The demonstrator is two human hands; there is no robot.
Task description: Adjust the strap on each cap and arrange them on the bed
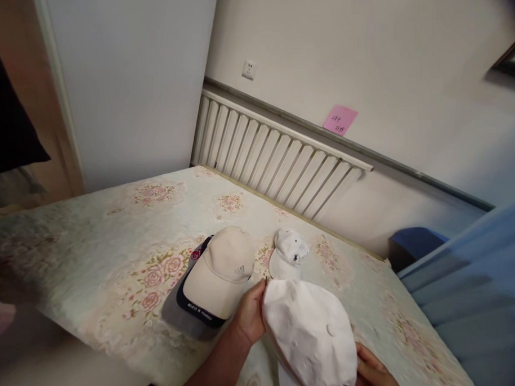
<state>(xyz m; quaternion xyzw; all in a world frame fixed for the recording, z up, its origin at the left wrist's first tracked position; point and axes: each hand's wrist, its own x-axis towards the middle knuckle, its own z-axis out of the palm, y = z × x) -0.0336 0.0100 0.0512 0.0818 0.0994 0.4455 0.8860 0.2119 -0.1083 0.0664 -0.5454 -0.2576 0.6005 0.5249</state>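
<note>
A white baseball cap (308,332) is held up between my two hands, its crown toward me and dark lettering at the lower edge of the view. My left hand (252,312) grips the cap's left side, fingers partly hidden behind it. At the right edge of the same cap, my right hand (372,369) is closed on it. Left of them, a beige cap (230,258) lies stacked over a dark cap (198,314) with white words on its brim; a grey brim shows underneath. Just beyond the held cap, a smaller white cap (288,251) rests on the floral cover.
The floral-covered bed or table (157,230) spreads beneath the caps. Behind it are a white radiator (264,147), a wall socket (248,70) and a pink note (340,119). A blue curtain (488,280) hangs at right, beside a dark blue object (415,245).
</note>
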